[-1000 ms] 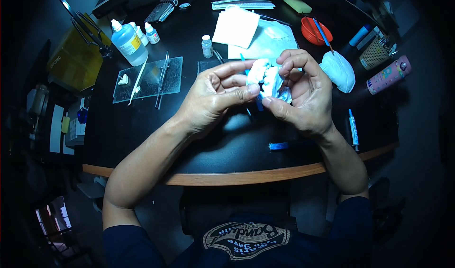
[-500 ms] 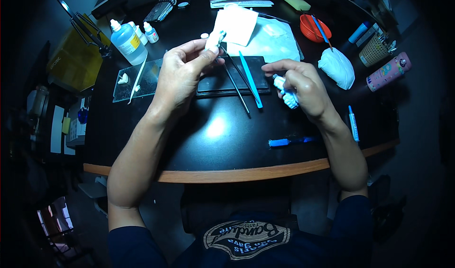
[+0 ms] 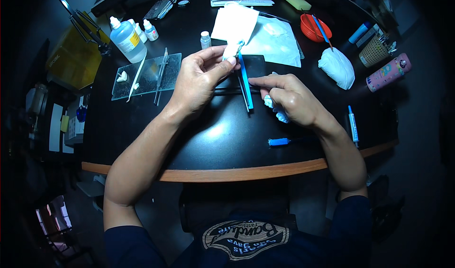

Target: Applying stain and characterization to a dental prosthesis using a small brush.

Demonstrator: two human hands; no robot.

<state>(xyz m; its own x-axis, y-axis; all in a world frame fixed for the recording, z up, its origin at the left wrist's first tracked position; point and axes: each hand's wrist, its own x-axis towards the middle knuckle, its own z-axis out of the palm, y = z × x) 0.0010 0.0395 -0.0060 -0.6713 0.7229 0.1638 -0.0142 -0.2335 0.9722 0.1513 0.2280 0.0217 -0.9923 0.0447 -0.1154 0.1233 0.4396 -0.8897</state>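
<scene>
My left hand (image 3: 201, 80) pinches a small white dental cast piece (image 3: 232, 50) with blue-green spots along its edge, between thumb and fingertips, above the black slab (image 3: 256, 66). Curled fingers of my right hand (image 3: 295, 99) hold another white dental cast (image 3: 277, 111) with tooth-like bumps; most of it is hidden under the palm. The right index finger points left, close to a light blue flat stick tool (image 3: 245, 80). Beside that stick a thin dark metal instrument (image 3: 246, 97) lies across the slab's front edge, partly covered by my left hand.
To the left, a glass plate (image 3: 149, 69) carries metal instruments, a pale spatula and white bits. Bottles (image 3: 128, 42) and a small vial (image 3: 204, 40) stand behind. A blue brush (image 3: 278, 142) lies in front, a syringe (image 3: 353, 125) at right, near a white bundle (image 3: 336, 69) and red bowl (image 3: 310, 33).
My left hand has moved right and slightly down with its cast piece, uncovering the vial and instruments on the glass plate. My right hand has shifted a little left and down, still holding its cast.
</scene>
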